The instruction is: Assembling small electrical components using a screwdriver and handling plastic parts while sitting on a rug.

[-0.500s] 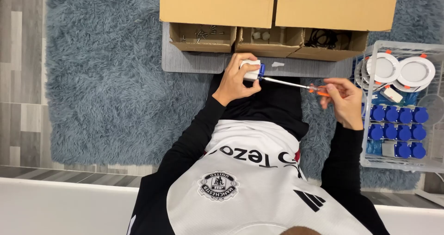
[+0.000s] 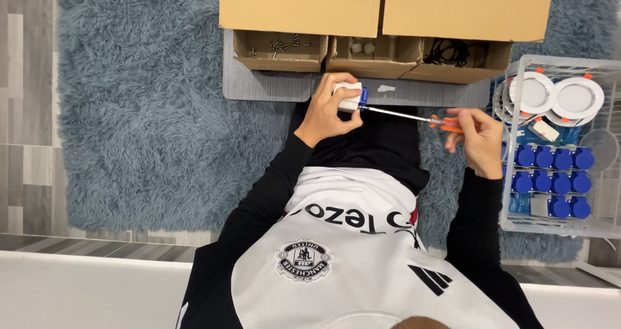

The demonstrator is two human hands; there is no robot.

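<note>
My left hand (image 2: 326, 109) grips a small white block with a blue end piece (image 2: 352, 96), held above my lap near the grey board (image 2: 272, 86). My right hand (image 2: 477, 138) holds the orange handle of a screwdriver (image 2: 414, 117). Its thin metal shaft runs left and its tip meets the blue end of the white block. Both arms wear black sleeves.
Several open cardboard boxes (image 2: 297, 9) stand ahead, one small tray with screws (image 2: 281, 45), another with a black cable (image 2: 446, 52). A clear wire-frame bin (image 2: 556, 144) at right holds round white lamps and several blue-capped parts. A shaggy blue rug (image 2: 142, 109) lies underneath.
Both hands stay in the same grip; the screwdriver and white block have barely shifted.
</note>
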